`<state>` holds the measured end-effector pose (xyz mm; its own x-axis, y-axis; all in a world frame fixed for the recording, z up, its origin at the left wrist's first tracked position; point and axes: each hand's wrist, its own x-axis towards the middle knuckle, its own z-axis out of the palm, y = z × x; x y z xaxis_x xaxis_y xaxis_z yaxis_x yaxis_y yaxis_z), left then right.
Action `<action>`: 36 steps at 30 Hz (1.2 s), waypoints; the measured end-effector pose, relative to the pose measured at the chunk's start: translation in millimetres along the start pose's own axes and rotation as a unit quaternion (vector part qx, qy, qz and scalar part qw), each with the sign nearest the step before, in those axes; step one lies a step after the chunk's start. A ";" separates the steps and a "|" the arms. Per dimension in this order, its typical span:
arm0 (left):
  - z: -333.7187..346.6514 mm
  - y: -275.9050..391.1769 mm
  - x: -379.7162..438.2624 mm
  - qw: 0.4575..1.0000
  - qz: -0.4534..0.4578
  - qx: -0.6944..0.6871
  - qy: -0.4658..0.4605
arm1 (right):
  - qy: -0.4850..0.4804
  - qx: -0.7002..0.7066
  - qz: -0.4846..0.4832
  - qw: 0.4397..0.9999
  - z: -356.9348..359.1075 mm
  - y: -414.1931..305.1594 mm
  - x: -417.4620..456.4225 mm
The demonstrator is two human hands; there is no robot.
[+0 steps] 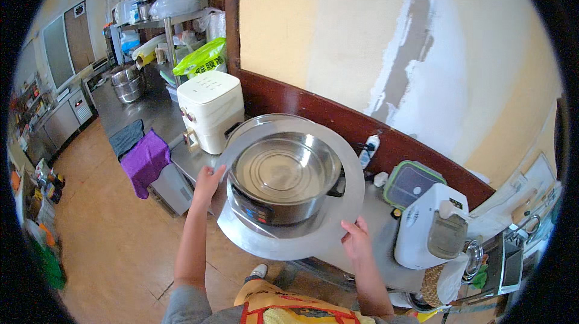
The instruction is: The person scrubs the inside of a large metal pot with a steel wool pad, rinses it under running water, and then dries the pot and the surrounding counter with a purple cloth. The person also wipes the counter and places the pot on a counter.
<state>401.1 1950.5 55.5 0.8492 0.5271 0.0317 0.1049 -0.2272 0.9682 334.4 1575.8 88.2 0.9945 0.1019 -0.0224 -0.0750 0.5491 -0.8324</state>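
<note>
A wide flat metal ring is held between my hands. My left hand grips its left edge, thumb on top, and my right hand grips its lower right edge. Through the ring's opening shows a round stainless steel pot with dark side handles. It holds a pale, cloudy liquid or has a pale bottom; which one I cannot tell. The pot stands on an electric cooker with a lit control panel, on the steel counter. The ring partly covers the pot's surroundings.
A cream air fryer stands behind left, beside a purple cloth. To the right are a green-rimmed container lid, a white appliance and a power strip by the wall. Steel pots stand on the far left counter.
</note>
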 end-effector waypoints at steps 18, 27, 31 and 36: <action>62.7 -2.1 134.6 0.896 0.197 0.391 0.071 | 0.212 -0.756 0.066 0.616 41.5 49.2 163.7; 73.4 -4.4 136.1 0.850 0.313 0.417 0.077 | 0.163 -0.832 0.092 0.522 39.5 46.4 175.3; 73.5 -7.6 141.7 0.842 0.336 0.416 0.069 | 0.114 -0.867 0.138 0.465 51.8 40.9 182.5; 75.2 -12.0 137.0 0.838 0.357 0.412 0.036 | 0.085 -0.890 0.161 0.418 41.1 49.6 185.9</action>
<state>555.1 1963.8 29.5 0.8171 0.0572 0.5736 -0.0700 -0.9779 0.1972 512.6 1656.0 65.5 0.9558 -0.2109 -0.2048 -0.1847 -0.9728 0.1399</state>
